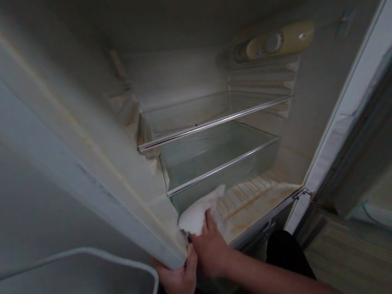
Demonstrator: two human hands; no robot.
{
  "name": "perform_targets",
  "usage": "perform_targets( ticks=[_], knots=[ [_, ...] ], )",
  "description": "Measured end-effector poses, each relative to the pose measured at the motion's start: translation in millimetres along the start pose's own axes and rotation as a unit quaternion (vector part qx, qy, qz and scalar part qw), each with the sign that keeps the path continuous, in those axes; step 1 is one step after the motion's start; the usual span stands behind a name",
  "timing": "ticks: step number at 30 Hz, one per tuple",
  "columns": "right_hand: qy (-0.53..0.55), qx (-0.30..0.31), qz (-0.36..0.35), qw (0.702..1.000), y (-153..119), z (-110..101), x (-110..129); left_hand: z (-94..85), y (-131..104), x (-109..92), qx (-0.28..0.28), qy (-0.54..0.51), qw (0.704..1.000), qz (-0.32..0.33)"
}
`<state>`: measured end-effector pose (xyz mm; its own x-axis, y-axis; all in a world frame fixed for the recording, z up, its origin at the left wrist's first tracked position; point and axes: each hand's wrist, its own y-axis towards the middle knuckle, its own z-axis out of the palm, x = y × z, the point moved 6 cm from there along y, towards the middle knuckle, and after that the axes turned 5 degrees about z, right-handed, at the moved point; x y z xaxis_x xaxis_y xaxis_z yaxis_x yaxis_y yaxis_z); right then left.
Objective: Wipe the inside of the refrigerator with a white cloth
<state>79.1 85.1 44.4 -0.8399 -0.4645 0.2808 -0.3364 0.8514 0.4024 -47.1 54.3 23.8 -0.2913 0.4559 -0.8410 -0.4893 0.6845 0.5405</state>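
Note:
Inside an open fridge, my right hand (211,247) presses a white cloth (198,214) into the front left corner of the fridge floor (253,210), its fingers bent over the cloth. The bare part of that floor is ribbed and has brownish stains. My left hand (176,278) grips the lower end of the fridge's left wall edge (132,215), thumb on the inner side and the other fingers round the outside. The two hands are close together at the corner. Part of the cloth is hidden behind my right hand.
Two glass shelves, an upper shelf (214,124) and a lower shelf (222,166), sit above the floor. A yellowed thermostat housing (279,41) is on the right wall. A metal hinge (301,193) juts out at the front right corner. A pale cable (125,261) curves at the left.

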Motion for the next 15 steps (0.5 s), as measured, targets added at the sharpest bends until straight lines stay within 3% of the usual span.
perform_targets(
  ticks=[3, 6, 8, 12, 15],
  knots=[
    [0.006, 0.037, -0.027, 0.999, -25, -14, -3, 4.6, 2, -7, 0.018, -0.024, 1.0, 0.0],
    [0.017, 0.054, -0.031, 0.998, -38, -27, -32, 6.4, 5, -15, 0.023, -0.024, 0.999, 0.004],
    [-0.005, 0.035, -0.006, 0.999, -44, -39, -72, 5.5, 6, -19, 0.017, -0.014, 1.0, 0.005],
    [-0.122, -0.021, 0.092, 0.988, -59, -74, -184, 2.8, 7, -24, -0.003, 0.026, 0.999, 0.023],
    [-0.202, 0.005, 0.163, 0.966, -72, -97, -256, 2.7, 7, -25, -0.013, 0.025, 0.999, 0.018]
  ],
)
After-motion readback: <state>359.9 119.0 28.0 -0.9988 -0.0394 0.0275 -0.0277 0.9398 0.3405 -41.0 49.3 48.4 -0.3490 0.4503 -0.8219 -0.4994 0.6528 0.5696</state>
